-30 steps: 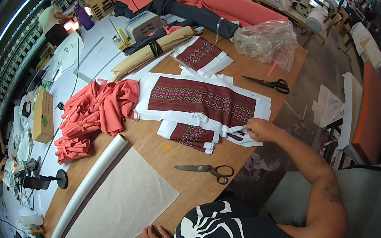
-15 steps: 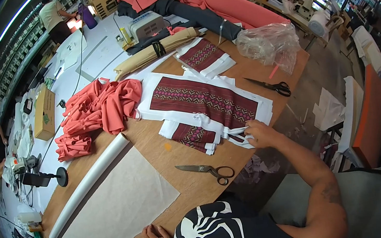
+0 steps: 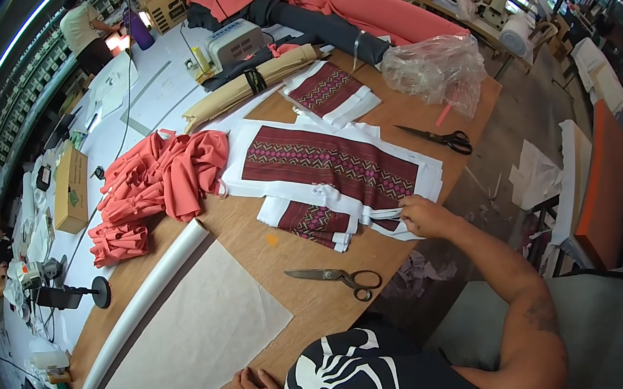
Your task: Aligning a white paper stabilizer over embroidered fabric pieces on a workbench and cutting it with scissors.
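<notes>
My right hand (image 3: pixel 424 217) pinches the near edge of a white fabric piece with a dark red patterned band (image 3: pixel 327 164), spread on the wooden table (image 3: pixel 307 306). A smaller folded piece of the same fabric (image 3: pixel 309 219) lies just left of that hand. Black-handled scissors (image 3: pixel 336 276) rest on the table below it. My left hand (image 3: pixel 257 388) is curled on the table's near edge, beside a sheet of white paper (image 3: pixel 193 342) unrolled from a roll (image 3: pixel 143 302). It holds nothing that I can see.
A heap of coral fabric (image 3: pixel 155 188) lies to the left. Another patterned folded piece (image 3: pixel 329 90), a clear plastic bag (image 3: pixel 433 70) and a second pair of scissors (image 3: pixel 439 138) lie farther back. Other people work at far left and far back.
My right hand has shifted slightly along the fabric's near edge. The rest stays put.
</notes>
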A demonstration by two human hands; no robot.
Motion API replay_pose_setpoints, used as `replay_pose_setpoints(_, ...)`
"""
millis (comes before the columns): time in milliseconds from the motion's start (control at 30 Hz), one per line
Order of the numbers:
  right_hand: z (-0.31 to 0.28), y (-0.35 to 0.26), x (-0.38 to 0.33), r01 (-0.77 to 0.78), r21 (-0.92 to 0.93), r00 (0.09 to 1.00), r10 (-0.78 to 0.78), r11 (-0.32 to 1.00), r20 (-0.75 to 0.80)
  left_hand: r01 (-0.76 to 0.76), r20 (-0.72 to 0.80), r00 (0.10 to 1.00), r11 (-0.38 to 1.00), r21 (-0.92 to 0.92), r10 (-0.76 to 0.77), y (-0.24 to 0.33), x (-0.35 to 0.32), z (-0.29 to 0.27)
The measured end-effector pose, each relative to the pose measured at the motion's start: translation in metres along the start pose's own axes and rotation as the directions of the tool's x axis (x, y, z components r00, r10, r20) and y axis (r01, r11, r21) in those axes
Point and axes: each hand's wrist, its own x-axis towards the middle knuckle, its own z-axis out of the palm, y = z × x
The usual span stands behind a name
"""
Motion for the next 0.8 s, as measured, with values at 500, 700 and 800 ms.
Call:
replay_pose_setpoints(500,-0.008,0.018,0.019,0.022,-0.004,0.995,-0.021,1.0,0.096,-0.037,-0.011,0.999,0.999,0.014,0.037,-0.003,-0.001,0.0)
replay_pose_setpoints(700,-0.01,-0.005,0.008,-0.046,-0.04,0.989,0.051,0.998,0.137,0.006,0.014,1.0,0.999,0.033,-0.006,0.001,0.0,-0.002)
replay_pose_setpoints(800,-0.008,-0.007,0.007,-0.078,-0.066,0.985,0.087,0.995,0.147,0.018,0.012,1.0,1.0,0.025,-0.018,0.0,-0.001,-0.001)
